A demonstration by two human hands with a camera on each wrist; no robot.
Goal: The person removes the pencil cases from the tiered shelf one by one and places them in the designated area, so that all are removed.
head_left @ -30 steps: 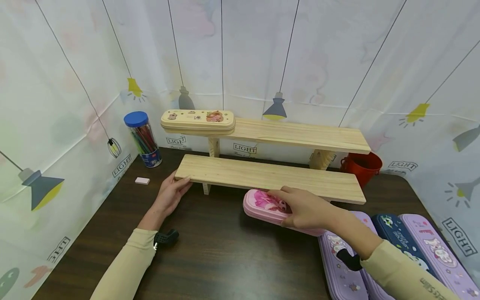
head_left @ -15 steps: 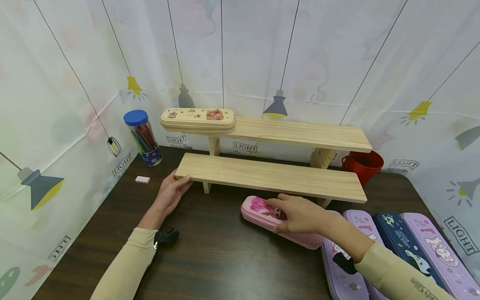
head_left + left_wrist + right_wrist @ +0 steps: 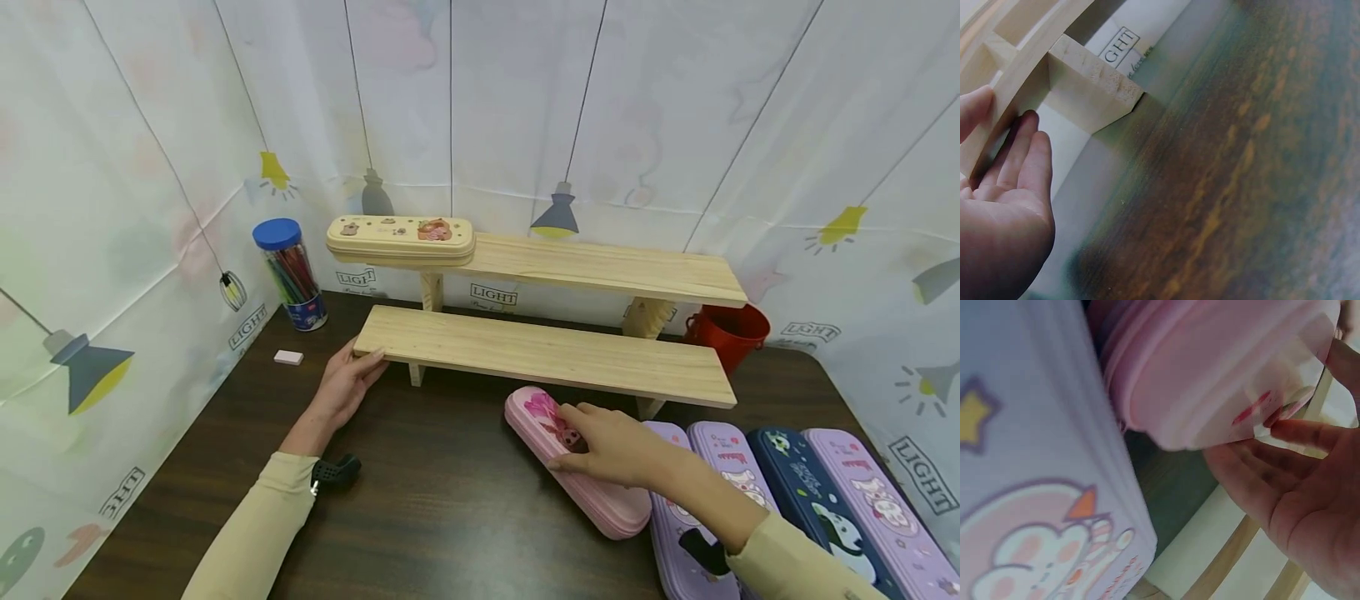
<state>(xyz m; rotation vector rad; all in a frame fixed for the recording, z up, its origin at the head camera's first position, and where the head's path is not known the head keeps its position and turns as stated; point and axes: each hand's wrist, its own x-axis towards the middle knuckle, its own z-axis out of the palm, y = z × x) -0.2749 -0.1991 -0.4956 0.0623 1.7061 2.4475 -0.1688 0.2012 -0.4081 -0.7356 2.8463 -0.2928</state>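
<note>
A two-tier wooden shelf stands on the dark table. My left hand holds the left end of its lower board, thumb on top and fingers beneath, as the left wrist view shows on the board. My right hand grips a pink pencil case across its width, in front of the shelf. The case slants, its near end beside a row of cases. In the right wrist view the pink case lies between thumb and fingers. A cream case rests on the upper board's left end.
Purple cases and a navy case lie side by side at the right. Behind the shelf's right end is a red bucket. A jar of pencils and a small white block are at the left.
The pink case has turned, its near end swinging toward the table's front, and has come away from the shelf's edge. My right hand has moved slightly nearer with it. My left hand keeps its hold.
</note>
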